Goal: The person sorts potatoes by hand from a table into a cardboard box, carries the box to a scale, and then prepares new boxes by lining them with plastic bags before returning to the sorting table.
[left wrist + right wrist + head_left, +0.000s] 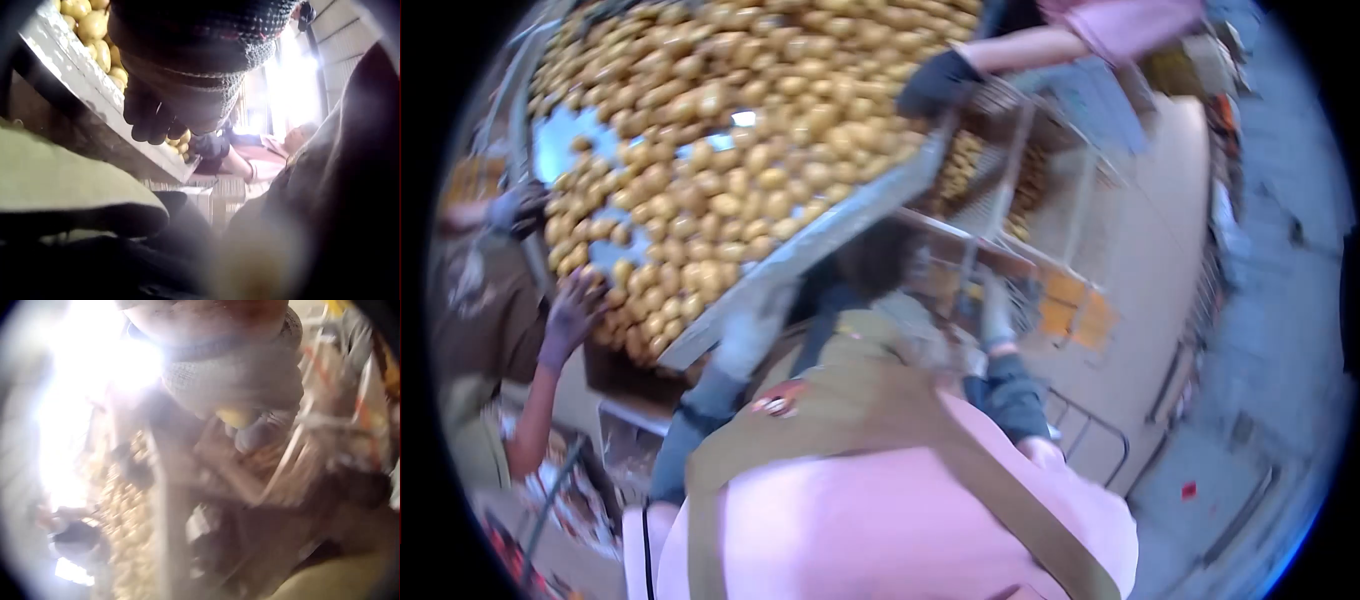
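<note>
Many yellow potatoes (pixel 730 205) cover a large metal-rimmed table (pixel 800 245). My gloved left hand (pixel 750 335) is at the near rim; in the left wrist view the same hand (pixel 181 87) has its fingers hanging loosely bent by the rim (pixel 94 94), with nothing visible in them. To the right of the table, my gloved right hand (pixel 997 310) is low beside a metal frame (pixel 1010 180). In the right wrist view this hand (pixel 237 381) is blurred and holds a yellow potato (pixel 237 417) in its fingers.
At the left, a person's gloved hand (pixel 572 315) touches the potatoes. Another person's dark glove (pixel 940 85) rests by the far right rim. An orange crate (pixel 1078 310) stands beyond the frame, and a curved metal rail (pixel 1100 430) is near the lower right.
</note>
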